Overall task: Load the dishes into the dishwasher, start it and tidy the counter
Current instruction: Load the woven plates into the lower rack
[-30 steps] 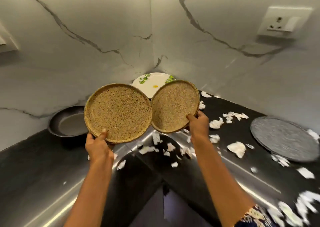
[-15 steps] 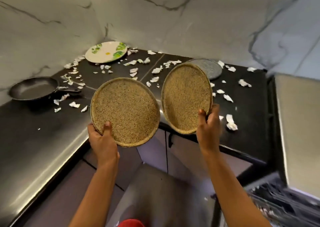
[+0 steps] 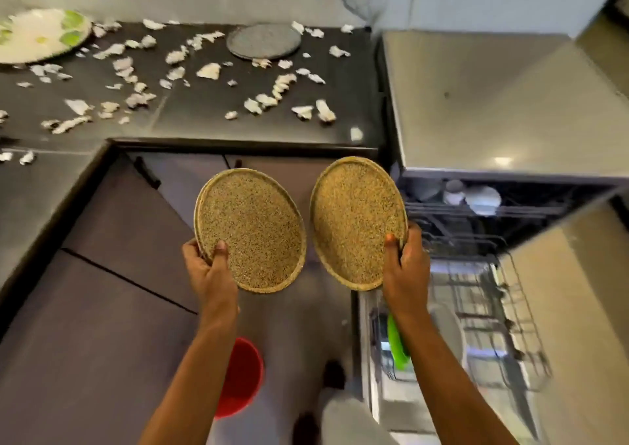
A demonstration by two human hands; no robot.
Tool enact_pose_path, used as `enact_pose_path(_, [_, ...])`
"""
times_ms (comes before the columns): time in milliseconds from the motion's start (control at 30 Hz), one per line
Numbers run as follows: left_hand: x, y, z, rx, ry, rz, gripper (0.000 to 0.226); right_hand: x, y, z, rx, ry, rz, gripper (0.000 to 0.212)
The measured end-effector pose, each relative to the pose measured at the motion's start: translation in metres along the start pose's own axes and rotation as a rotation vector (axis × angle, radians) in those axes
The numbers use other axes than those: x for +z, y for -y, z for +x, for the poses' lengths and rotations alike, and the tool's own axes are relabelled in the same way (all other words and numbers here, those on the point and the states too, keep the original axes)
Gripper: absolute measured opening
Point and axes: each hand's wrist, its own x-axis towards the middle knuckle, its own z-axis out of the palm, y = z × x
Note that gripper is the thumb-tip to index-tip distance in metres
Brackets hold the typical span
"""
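Head view. Left hand [image 3: 207, 271] pinches the rim of the left speckled plate [image 3: 252, 227], thumb on its face. Right hand [image 3: 405, 271] grips the right speckled plate [image 3: 357, 220] the same way.

Both plates are held tilted in the air, rims just apart, beside the open dishwasher's lower rack [image 3: 476, 325].

Risk: edge-only holds may slip, and the rims may knock together when both are slotted in.

Plates: round, tan, grainy, with a raised lip.

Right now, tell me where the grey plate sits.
In the head view, the grey plate lies flat at the back of the black counter, near the wall, left of the open dishwasher, among white scraps.
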Motion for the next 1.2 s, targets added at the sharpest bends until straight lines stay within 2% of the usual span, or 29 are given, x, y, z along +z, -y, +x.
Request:
enact_pose_path(167, [0.028, 0.033, -0.073, -0.109, 0.163, 0.032, 0.017, -0.065, -0.055, -0.047, 0.124, 0.015, -0.150, 0.030])
enact_pose_path(367, [0.086, 0.079, -0.143, -0.207, 0.320, 0.091, 0.024, -0.139, -0.125, -0.057, 0.343, -0.043, -0.283, 0.025])
enact_pose_path(500, [0.128, 0.108, -0.181, -0.221, 0.363, 0.144, 0.013, -0.192, -0.177, -0.045, 0.417, -0.085, -0.407, 0.028])
enact_pose_path(600, [0.160, 0.138, -0.210, -0.220, 0.339, 0.187, 0.022, -0.223, -0.234, -0.030, 0.515, -0.058, -0.472, 0.028])
enact_pose_path(733, [0.196, 0.187, -0.258, -0.269, 0.275, 0.206, 0.015, -0.243, -0.321, -0.007, 0.633, 0.102, -0.517, 0.027])
enact_pose_path(900, [0.222, 0.232, -0.294, -0.295, 0.115, 0.182, 0.014, -0.227, -0.396, 0.007, 0.643, 0.243, -0.496, 0.026])
enact_pose_path(967, [0.231, 0.244, -0.299, -0.289, 0.074, 0.160, 0.022, -0.215, -0.418, 0.008, 0.662, 0.303, -0.478, 0.023])
enact_pose_path(1067, [0.240, 0.259, -0.300, -0.253, 0.064, 0.154, 0.017, -0.193, -0.446, 0.010, 0.700, 0.349, -0.444, 0.020])
enact_pose_path(1200, [0.251, 0.272, -0.297, -0.206, 0.065, 0.148, 0.025, -0.175, -0.470, 0.007, 0.676, 0.413, -0.429, 0.023])
